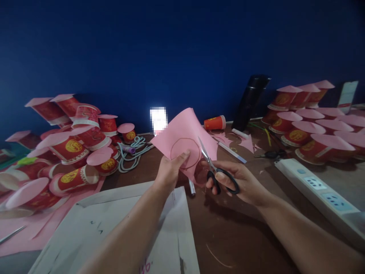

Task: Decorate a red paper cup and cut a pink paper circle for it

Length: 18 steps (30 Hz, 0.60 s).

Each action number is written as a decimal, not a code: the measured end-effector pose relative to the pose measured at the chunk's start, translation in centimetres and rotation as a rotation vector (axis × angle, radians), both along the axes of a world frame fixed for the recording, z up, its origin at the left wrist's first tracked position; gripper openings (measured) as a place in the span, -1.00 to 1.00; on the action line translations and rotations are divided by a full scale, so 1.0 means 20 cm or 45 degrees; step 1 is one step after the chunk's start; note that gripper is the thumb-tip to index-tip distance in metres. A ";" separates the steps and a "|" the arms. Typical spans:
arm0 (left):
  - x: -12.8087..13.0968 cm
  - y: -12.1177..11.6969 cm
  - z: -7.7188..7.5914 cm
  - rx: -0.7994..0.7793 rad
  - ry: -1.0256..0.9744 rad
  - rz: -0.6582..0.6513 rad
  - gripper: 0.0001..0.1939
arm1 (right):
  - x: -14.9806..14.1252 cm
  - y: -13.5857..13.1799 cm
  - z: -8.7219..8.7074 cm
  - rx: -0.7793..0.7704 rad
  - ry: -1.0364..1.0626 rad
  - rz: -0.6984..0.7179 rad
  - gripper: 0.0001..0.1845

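Observation:
My left hand point(170, 169) pinches the lower edge of a pink paper sheet point(182, 140) that has a circle drawn on it, holding it up over the brown table point(236, 228). My right hand point(242, 182) grips black-handled scissors point(218, 173), fingers through the loops. The blades point up and left and meet the sheet at the right side of the drawn circle.
Piles of red paper cups capped with pink discs lie at the left point(71, 148) and right point(308, 125). A white power strip point(322, 190) runs along the right. A grey cardboard sheet point(119, 232) lies near me. Pink scraps point(245, 142), a cable coil point(134, 150) and a black bottle point(252, 101) sit further back.

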<state>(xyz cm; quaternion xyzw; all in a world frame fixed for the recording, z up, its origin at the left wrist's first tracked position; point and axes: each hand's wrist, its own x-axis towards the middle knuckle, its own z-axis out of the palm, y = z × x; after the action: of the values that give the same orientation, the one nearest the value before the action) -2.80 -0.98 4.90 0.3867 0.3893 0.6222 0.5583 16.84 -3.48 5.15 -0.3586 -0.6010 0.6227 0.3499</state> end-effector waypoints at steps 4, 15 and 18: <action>0.01 -0.01 0.02 -0.022 -0.081 -0.026 -0.47 | -0.03 0.00 -0.01 -0.008 0.026 -0.063 -0.37; 0.01 -0.02 0.01 -0.088 -0.037 -0.090 -0.53 | -0.06 0.02 -0.02 0.084 -0.059 -0.160 -0.55; 0.01 -0.01 0.00 -0.076 -0.026 -0.098 -0.54 | -0.07 0.01 -0.03 0.053 -0.053 -0.181 -0.56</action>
<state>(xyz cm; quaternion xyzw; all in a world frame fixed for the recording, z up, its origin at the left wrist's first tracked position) -2.69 -1.24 4.98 0.3781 0.3868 0.5924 0.5970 15.45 -3.20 4.65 -0.4060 -0.5940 0.5760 0.3880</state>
